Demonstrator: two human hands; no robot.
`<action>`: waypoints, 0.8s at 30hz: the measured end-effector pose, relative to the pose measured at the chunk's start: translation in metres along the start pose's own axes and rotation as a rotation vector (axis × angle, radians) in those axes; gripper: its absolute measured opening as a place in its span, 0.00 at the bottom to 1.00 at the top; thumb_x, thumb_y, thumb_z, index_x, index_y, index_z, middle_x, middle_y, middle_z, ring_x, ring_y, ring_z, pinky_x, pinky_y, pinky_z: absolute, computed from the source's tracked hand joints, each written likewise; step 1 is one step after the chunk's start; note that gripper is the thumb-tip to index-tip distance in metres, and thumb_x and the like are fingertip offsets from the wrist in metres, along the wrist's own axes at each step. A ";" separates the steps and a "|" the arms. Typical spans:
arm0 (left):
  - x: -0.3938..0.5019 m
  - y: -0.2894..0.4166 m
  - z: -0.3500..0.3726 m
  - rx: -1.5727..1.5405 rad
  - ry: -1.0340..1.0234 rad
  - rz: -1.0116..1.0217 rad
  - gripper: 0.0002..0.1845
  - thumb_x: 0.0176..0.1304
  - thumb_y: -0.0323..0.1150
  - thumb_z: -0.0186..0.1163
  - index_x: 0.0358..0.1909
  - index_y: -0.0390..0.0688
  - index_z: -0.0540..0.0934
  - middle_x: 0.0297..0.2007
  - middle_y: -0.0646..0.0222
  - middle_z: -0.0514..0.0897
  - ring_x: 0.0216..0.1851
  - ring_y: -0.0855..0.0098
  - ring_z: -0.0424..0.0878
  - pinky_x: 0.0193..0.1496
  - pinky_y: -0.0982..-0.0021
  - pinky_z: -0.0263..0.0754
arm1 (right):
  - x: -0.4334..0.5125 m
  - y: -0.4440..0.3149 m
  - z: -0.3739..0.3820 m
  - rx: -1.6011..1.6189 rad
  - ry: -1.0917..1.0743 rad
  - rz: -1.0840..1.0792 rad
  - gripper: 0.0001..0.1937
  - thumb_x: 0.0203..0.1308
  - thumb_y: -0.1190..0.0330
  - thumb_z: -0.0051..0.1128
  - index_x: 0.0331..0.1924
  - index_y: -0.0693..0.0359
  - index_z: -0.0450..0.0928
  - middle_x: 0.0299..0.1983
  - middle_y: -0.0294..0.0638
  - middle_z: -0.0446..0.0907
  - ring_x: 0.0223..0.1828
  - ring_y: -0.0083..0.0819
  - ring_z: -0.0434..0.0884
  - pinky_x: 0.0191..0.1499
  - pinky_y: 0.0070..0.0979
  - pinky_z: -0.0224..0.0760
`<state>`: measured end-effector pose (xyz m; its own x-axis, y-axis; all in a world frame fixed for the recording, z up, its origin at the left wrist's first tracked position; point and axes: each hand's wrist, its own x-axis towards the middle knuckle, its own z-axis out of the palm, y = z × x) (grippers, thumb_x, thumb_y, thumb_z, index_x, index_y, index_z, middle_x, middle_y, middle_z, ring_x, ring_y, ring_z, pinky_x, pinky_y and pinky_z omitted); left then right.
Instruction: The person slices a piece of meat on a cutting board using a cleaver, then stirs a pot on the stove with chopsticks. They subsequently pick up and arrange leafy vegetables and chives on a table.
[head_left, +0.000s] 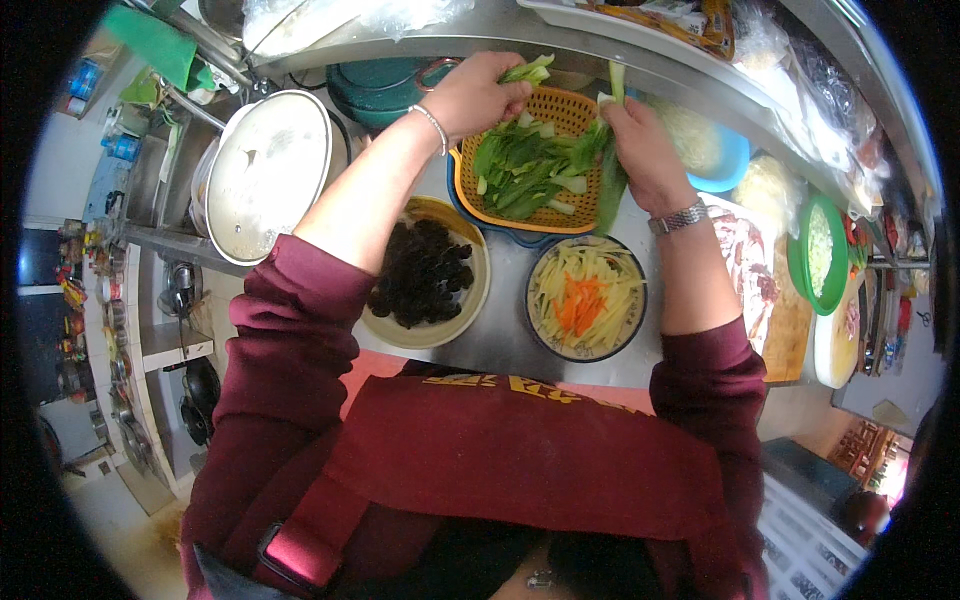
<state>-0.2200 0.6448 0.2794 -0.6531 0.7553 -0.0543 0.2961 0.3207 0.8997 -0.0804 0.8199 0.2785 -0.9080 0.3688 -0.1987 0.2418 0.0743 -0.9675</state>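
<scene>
Leafy green vegetable pieces (536, 67) are gripped in my left hand (484, 90), above the back left of a yellow perforated plastic basket (562, 97). My right hand (637, 146) holds long leafy green stalks (615, 176) over the basket's right rim, their leaves hanging down outside it. More cut greens (517, 165) lie inside the basket, which sits in a blue basin (480, 225). Nearer to me stand a bowl of dark wood ear fungus (424, 274) and a patterned bowl (531, 296) with pale shreds (600, 259) and orange carrot strips (579, 304).
A large metal lid (270, 176) and a green lidded container (375, 94) are at left. A metal shelf edge (465, 49) crosses above the counter. Rightward are a blue bowl (731, 154), raw meat (739, 255), a wooden board (791, 330) and a green bowl (802, 277).
</scene>
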 end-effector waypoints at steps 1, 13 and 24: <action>-0.004 -0.003 0.003 -0.129 -0.027 -0.036 0.06 0.73 0.31 0.55 0.40 0.40 0.79 0.26 0.78 0.76 0.28 0.83 0.70 0.31 0.79 0.67 | 0.000 0.001 0.004 0.055 0.042 0.015 0.15 0.72 0.61 0.50 0.48 0.65 0.77 0.35 0.37 0.80 0.33 0.24 0.78 0.36 0.25 0.73; -0.059 -0.058 0.048 -0.681 0.477 -0.338 0.15 0.72 0.43 0.60 0.39 0.40 0.81 0.30 0.69 0.81 0.30 0.74 0.78 0.32 0.71 0.73 | -0.025 0.053 0.095 -0.384 -0.086 -0.485 0.15 0.61 0.69 0.49 0.41 0.75 0.80 0.42 0.62 0.80 0.46 0.56 0.78 0.56 0.48 0.69; -0.085 -0.047 0.013 -0.697 0.647 -0.347 0.15 0.74 0.44 0.58 0.35 0.42 0.78 0.29 0.76 0.78 0.29 0.81 0.72 0.35 0.77 0.68 | 0.067 0.094 0.008 -1.556 -0.239 -0.446 0.15 0.54 0.78 0.55 0.48 0.71 0.79 0.50 0.57 0.81 0.63 0.55 0.71 0.65 0.42 0.67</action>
<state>-0.1697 0.5732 0.2357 -0.9395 0.1625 -0.3016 -0.3195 -0.0980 0.9425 -0.1210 0.8437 0.1728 -0.9898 -0.0690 -0.1243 -0.0817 0.9916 0.1002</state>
